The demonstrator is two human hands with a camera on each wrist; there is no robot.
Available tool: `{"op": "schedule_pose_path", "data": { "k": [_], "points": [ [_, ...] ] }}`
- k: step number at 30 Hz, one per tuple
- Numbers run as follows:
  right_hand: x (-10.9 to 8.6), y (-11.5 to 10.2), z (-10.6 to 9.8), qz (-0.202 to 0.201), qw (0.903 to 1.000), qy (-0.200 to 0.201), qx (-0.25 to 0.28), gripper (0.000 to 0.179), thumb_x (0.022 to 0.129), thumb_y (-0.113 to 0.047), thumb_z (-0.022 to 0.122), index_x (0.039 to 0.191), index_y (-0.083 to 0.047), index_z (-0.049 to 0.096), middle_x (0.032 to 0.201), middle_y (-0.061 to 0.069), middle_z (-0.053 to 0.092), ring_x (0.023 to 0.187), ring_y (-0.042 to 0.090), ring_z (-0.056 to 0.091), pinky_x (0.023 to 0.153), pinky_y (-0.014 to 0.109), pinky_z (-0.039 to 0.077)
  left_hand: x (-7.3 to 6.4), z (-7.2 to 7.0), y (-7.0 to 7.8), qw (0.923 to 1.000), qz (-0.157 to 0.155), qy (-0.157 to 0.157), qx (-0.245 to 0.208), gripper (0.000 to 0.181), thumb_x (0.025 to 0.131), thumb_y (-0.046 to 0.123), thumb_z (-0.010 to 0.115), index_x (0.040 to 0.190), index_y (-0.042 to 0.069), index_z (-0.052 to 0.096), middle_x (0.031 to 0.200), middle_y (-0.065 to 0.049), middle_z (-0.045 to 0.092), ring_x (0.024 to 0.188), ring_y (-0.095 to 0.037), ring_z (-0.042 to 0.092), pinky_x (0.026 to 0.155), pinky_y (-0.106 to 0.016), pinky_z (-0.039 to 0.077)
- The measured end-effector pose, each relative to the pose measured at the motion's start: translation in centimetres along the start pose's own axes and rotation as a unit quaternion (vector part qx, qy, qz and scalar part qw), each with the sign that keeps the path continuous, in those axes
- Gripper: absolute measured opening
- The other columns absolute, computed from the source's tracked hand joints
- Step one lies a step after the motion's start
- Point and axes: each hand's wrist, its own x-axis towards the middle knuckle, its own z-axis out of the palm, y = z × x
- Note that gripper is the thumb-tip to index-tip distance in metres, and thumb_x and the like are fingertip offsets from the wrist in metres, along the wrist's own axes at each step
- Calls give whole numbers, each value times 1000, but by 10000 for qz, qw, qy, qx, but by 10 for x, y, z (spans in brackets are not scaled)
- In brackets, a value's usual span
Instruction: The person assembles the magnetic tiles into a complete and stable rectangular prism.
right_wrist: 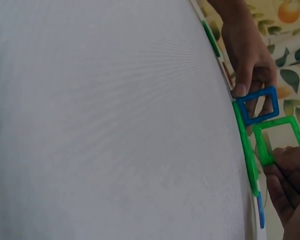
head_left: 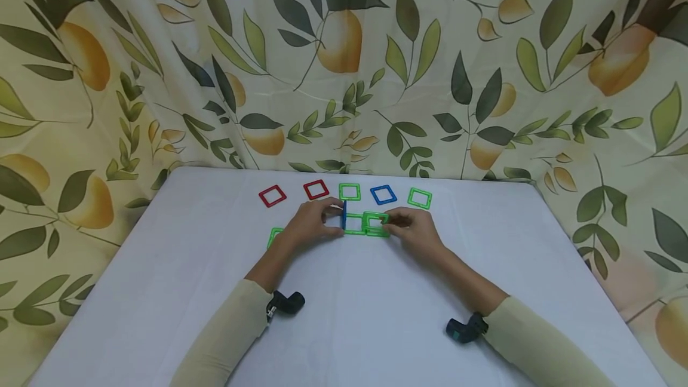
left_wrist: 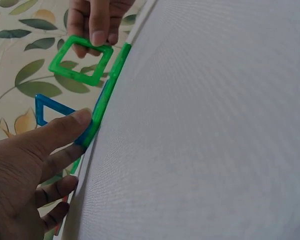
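Observation:
In the head view my left hand (head_left: pixel 309 224) holds a blue square magnetic tile (head_left: pixel 344 215) on edge, between thumb and fingers. This open-framed tile stands at the left end of two green square tiles (head_left: pixel 355 233) lying side by side on the table. My right hand (head_left: pixel 418 230) pinches another green square tile (right_wrist: pixel 275 122) by its side. That tile is tilted up above the right-hand flat one; whether they touch I cannot tell. The left wrist view shows my left thumb (left_wrist: pixel 70 127) against the blue tile, near the flat green edge.
Along the back of the white table (head_left: pixel 344 315) lie two red tiles (head_left: pixel 272 196), a green tile (head_left: pixel 349 192), a blue tile (head_left: pixel 383 194) and another green tile (head_left: pixel 420 197). One more green tile (head_left: pixel 275 235) is partly hidden behind my left wrist. A patterned curtain (head_left: pixel 344 106) hangs behind.

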Motion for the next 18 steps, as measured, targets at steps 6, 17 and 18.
{"op": "schedule_pose_path", "data": {
  "k": [6, 17, 18],
  "points": [
    [2, -1, 5, -58, 9999, -42, 131, 21, 90, 1, 81, 110, 2, 78, 106, 9, 78, 95, 24, 74, 82, 24, 57, 1, 0, 0, 10000, -2, -27, 15, 62, 85, 25, 91, 141, 20, 64, 129, 5, 73, 112, -20, 62, 92, -38, 53],
    [3, 0, 13, -184, 9997, -68, 138, 20, 89, 0, 82, 109, -1, 79, 104, 8, 78, 94, 23, 75, 81, 27, 59, -1, 0, -1, 10000, -35, -30, 77, 64, 86, 27, 90, 143, 21, 63, 132, 4, 72, 111, -20, 62, 90, -35, 54],
    [4, 0, 14, -214, 9996, -68, 142, 20, 89, 0, 82, 108, 0, 79, 104, 8, 78, 93, 23, 75, 81, 28, 59, -1, 0, -1, 10000, -41, -41, 77, 64, 86, 27, 90, 143, 21, 63, 132, 4, 72, 110, -20, 62, 89, -35, 54]
  ]
}}
